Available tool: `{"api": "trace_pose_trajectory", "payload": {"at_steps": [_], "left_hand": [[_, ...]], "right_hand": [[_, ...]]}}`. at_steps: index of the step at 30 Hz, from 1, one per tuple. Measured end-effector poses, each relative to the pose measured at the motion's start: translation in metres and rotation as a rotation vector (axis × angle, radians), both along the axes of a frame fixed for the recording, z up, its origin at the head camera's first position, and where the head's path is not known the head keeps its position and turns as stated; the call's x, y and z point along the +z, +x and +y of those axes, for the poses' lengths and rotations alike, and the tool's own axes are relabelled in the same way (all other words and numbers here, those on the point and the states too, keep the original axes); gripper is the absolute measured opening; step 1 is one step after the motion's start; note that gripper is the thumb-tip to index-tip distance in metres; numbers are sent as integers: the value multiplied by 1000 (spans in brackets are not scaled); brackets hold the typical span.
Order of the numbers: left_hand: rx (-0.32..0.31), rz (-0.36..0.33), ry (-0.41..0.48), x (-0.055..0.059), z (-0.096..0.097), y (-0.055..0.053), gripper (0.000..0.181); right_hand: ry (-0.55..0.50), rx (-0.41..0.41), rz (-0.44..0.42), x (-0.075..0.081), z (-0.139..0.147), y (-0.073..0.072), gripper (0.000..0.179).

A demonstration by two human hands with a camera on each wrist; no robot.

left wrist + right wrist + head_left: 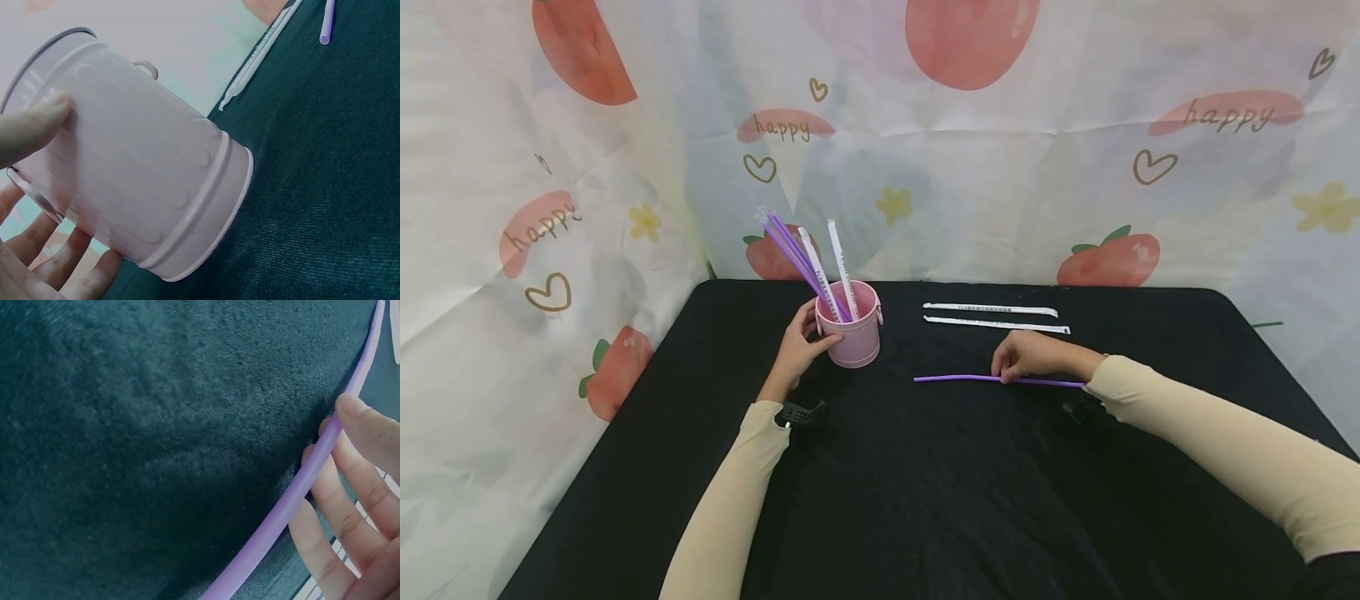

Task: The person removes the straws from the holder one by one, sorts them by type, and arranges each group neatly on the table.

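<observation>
My left hand (799, 348) holds the side of a small pink bucket (854, 346), thumb across its front and fingers round its left side, as the left wrist view shows. Upright on the black tabletop, the bucket (137, 162) contains purple straws (792, 250) and white paper-wrapped straws (841, 262), all leaning out of the rim. To the right, my right hand (1037, 353) pinches a single purple straw (955, 377) near its middle. In the right wrist view, the thumb lies on one side of that straw (275, 519) and several fingers on the other. It lies along or just above the cloth.
Two white wrapped straws (992, 322) lie side by side behind my right hand. Black cloth covers the table (910, 500). A patterned curtain (1000, 192) hangs along the table's back and left sides.
</observation>
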State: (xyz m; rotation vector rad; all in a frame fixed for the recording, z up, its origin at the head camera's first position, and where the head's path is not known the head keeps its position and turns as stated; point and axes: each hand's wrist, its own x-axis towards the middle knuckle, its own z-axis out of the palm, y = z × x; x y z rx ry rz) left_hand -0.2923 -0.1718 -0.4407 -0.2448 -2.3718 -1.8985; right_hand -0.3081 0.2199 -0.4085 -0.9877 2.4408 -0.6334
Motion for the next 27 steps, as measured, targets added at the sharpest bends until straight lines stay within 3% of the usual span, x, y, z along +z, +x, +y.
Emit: {"api": "trace_pose_trajectory", "payload": {"at_steps": [8, 15, 27], "left_hand": [[-11, -17, 16, 2, -1, 0, 75], [-35, -45, 17, 27, 5, 19, 73], [-32, -40, 10, 28, 5, 21, 73]], "right_hand": [[2, -1, 56, -1, 1, 1, 4], [-3, 2, 68, -1, 2, 4, 4], [2, -16, 28, -4, 6, -2, 4]]}}
